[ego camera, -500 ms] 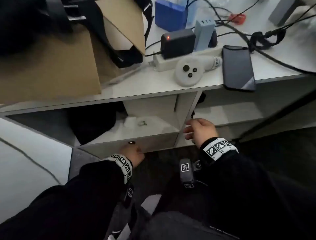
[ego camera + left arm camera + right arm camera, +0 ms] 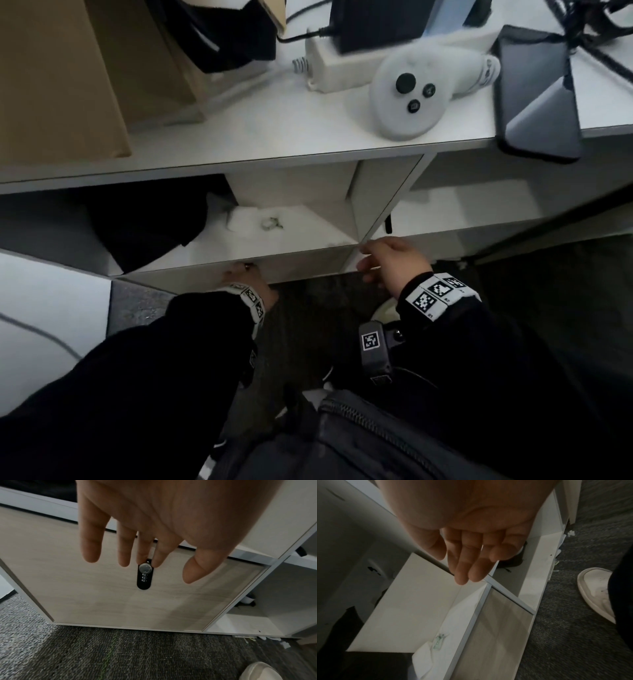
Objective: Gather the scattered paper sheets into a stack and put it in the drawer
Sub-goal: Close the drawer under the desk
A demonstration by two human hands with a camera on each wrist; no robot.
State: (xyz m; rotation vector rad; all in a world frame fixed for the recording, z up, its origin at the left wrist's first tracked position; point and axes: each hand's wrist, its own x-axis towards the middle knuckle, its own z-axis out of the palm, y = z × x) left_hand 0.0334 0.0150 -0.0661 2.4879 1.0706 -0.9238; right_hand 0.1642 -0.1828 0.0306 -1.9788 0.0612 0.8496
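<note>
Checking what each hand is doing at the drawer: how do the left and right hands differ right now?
The left hand reaches the drawer front, two fingertips at the knob of its black lock; the right hand is off at the cabinet's corner and touches no lock. The left hand's fingers are spread, the right hand's lie together. Both are straight-fingered and hold nothing.

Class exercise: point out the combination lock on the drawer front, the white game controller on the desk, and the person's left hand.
combination lock [image 2: 144,577], left wrist view, on its black oval body below the silver knob.
white game controller [image 2: 400,113], head view, on its round face beside the buttons.
left hand [image 2: 154,513], left wrist view, on the palm.
</note>
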